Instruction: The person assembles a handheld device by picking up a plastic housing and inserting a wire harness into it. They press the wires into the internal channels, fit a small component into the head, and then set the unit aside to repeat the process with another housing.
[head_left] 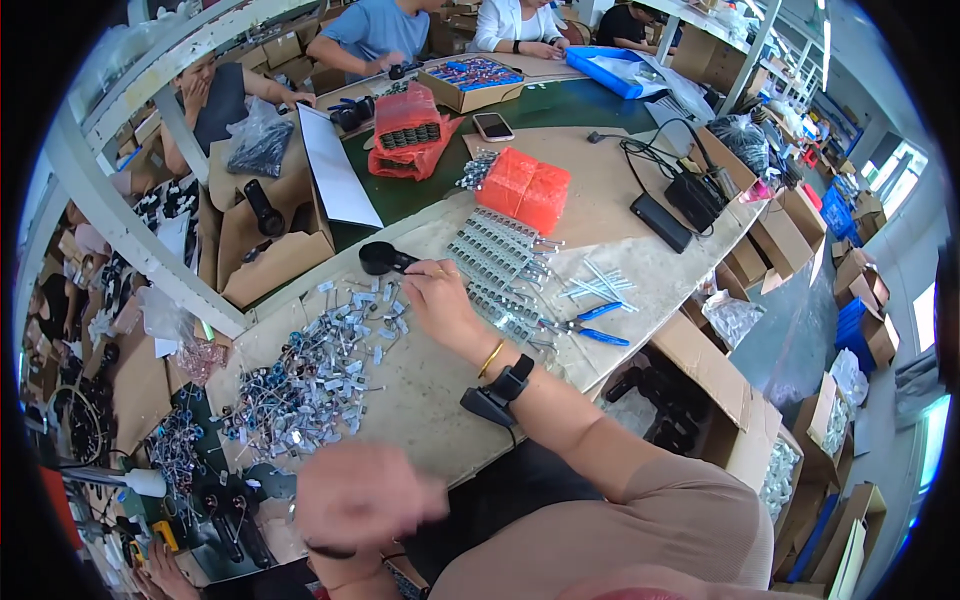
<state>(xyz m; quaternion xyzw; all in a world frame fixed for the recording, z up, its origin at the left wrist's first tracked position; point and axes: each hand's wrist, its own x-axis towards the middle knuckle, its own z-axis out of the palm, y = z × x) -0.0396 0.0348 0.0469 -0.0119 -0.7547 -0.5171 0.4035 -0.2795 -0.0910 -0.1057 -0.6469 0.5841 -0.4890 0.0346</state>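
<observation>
My right hand [440, 300] is closed on the handle of a black round-headed plastic part [378, 258], held over the far side of the table. Its exact kind does not show. Left of and below it spreads a pile of small metal parts with wires [315, 375]. Rows of small grey metal pieces [495, 250] lie just beyond my right hand, and blue-handled pliers [595, 328] rest to its right. My left hand [365, 495], smeared by motion, is near the table's front edge below the pile; its fingers cannot be made out.
A cardboard box [270, 265] with similar black parts stands at the left. Beyond the metal rows are a red-wrapped bundle [522, 188], a phone [493, 126] and a black power adapter [695, 200]. Open cartons [715, 375] flank the table's right side. Other people sit across the table.
</observation>
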